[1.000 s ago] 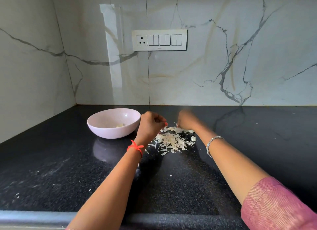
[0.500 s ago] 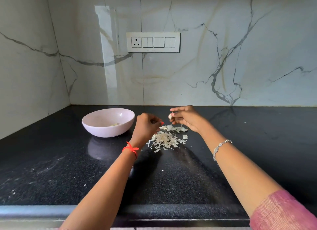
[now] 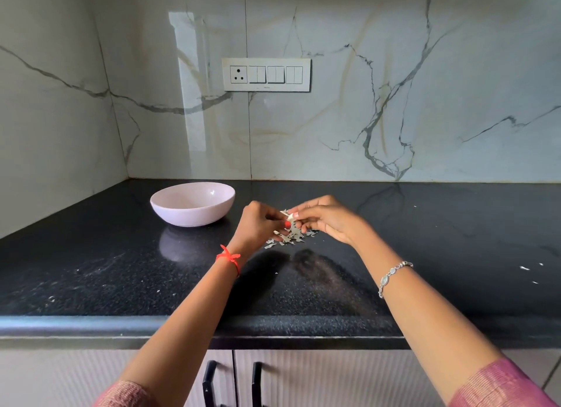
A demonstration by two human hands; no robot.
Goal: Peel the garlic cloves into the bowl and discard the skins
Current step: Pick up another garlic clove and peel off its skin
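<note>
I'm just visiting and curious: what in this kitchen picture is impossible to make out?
Head view: the garlic clove is mostly covered by fingers of the left hand and right hand; how far it is peeled is unclear.
Head view: the near wall of the bowl hides its bottom and any contents.
Head view: the skin pile sits partly behind the left hand.
Head view: the cabinet handles are cut off by the bottom edge.

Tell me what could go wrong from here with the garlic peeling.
Both the left hand and right hand pinch the clove above the skin pile, not the bowl; a slip would likely bury it in skins. Flakes already lie scattered on the counter, so more may stray.
</note>
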